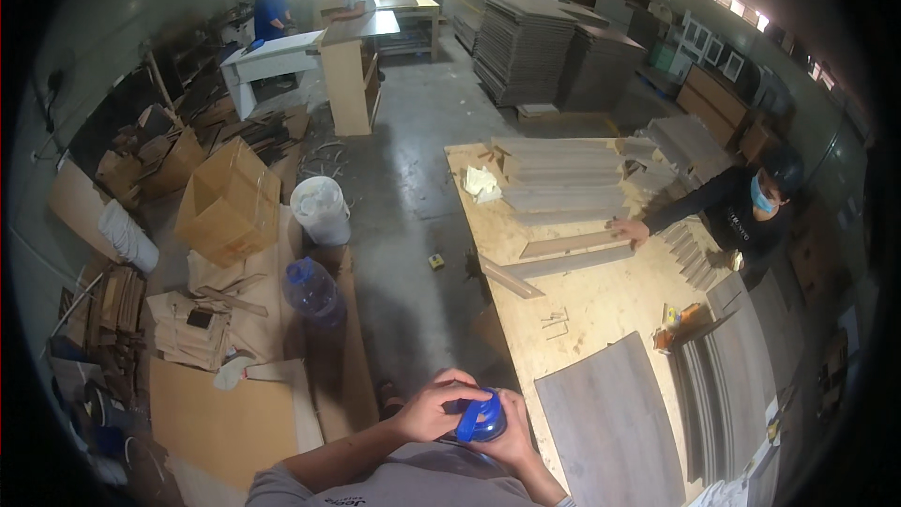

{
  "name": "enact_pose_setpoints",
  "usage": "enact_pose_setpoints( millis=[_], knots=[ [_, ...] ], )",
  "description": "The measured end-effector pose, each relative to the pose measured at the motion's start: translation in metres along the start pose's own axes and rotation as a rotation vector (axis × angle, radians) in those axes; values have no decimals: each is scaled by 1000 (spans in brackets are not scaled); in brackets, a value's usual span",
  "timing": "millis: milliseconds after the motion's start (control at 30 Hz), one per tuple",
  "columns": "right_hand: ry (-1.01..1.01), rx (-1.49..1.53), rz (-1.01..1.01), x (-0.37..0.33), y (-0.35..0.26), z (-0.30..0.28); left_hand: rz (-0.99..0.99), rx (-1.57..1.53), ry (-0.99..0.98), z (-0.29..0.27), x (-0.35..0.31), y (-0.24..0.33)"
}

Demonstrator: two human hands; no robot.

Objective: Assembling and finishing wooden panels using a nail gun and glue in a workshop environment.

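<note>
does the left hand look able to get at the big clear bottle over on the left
Probably not without a step or lean: the left hand is on the small blue-lidded bottle, and the big bottle stands farther off, though nothing seems to block it.

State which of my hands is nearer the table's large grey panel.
Right. Your right hand, holding the bottle, is left of the panel; your left hand, at the bottle's blue lid, is farther left.
</note>
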State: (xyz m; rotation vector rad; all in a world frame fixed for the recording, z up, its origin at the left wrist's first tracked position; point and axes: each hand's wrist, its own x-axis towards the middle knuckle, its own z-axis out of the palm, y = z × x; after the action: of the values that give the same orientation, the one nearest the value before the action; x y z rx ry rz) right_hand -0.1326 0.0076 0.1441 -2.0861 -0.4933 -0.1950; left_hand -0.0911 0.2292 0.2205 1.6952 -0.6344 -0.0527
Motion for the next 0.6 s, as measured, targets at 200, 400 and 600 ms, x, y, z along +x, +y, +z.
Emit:
enact_pose_setpoints(
  millis=[200, 400, 600],
  knots=[
    [-15, -19, 37, 7, -8, -6, 14, 13, -124, -16, 17, 8],
    [-28, -55, -42, 17, 1, -3, 87, 76, -19, -10, 15, 3],
    [-71, -33, 2, 19, 1, -4, 78, 95, -79, -24, 24, 3]
  ],
)
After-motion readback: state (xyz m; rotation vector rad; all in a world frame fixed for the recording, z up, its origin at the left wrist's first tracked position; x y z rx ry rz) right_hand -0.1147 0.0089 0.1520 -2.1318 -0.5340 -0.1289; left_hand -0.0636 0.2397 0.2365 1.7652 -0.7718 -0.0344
